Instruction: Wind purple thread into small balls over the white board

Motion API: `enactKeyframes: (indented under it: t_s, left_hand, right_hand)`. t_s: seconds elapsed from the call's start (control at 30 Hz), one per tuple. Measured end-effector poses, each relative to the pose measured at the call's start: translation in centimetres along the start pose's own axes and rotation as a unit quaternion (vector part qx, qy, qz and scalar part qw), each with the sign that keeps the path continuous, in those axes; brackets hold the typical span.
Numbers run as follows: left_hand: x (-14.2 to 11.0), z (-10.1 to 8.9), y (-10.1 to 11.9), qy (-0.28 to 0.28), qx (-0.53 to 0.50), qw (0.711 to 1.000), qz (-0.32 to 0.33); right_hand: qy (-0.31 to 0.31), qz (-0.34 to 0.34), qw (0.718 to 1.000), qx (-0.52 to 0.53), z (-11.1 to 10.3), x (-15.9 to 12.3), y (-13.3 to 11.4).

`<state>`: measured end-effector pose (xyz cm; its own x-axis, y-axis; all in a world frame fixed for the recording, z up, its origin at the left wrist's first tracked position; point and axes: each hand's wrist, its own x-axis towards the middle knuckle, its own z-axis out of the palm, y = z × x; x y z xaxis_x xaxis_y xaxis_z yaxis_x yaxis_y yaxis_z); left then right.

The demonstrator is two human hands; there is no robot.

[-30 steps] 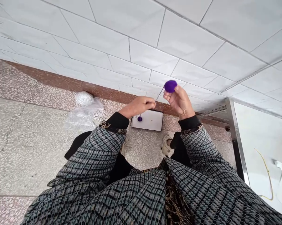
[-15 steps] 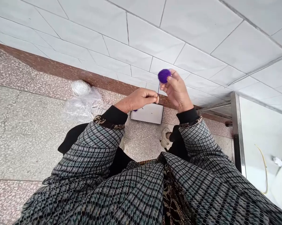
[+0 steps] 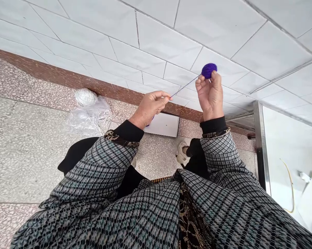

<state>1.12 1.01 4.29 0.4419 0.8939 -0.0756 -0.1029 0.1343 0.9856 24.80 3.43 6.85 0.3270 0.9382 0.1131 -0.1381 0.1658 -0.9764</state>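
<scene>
Up at the right, my right hand (image 3: 210,95) grips a small ball of purple yarn (image 3: 209,70) by its lower side with the fingertips. A purple strand (image 3: 187,85) runs taut from the ball down to my left hand (image 3: 153,106), whose thumb and forefinger pinch it. Below the hands a white shallow tray (image 3: 165,124) with a dark rim lies on the floor. A bit of purple yarn (image 3: 147,125) shows at the tray's left end, partly hidden by my left hand.
A ball of white yarn (image 3: 85,97) and a clear plastic bag (image 3: 81,119) with white strands lie on the floor at left. A tiled wall (image 3: 156,45) rises ahead. At right stands a white surface with a metal frame (image 3: 261,145). My shoe (image 3: 181,152) is near the tray.
My right hand has moved up and right with the purple ball, away from my left hand. The strand between them is longer and more slanted. My left hand has risen slightly.
</scene>
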Motion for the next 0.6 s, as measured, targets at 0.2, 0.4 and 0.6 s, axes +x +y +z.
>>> enactKeyframes:
  t_s: [0.2, 0.4, 0.6]
  left_hand:
    - [-0.6, -1.6, 1.9, -0.082, 0.127, 0.986, 0.073]
    - [0.1, -2.9, 2.0, -0.052, 0.187, 0.977, 0.084]
    - [-0.1, -1.2, 2.1, -0.115, 0.178, 0.977, 0.006]
  right_hand:
    - [-0.171, 0.081, 0.937, -0.295, 1.3, -1.7, 0.1]
    - [-0.57, 0.127, 0.788, -0.195, 1.2, -3.9, -2.8]
    - [-0.27, 0.119, 0.955, -0.023, 1.3, -2.5, -0.6]
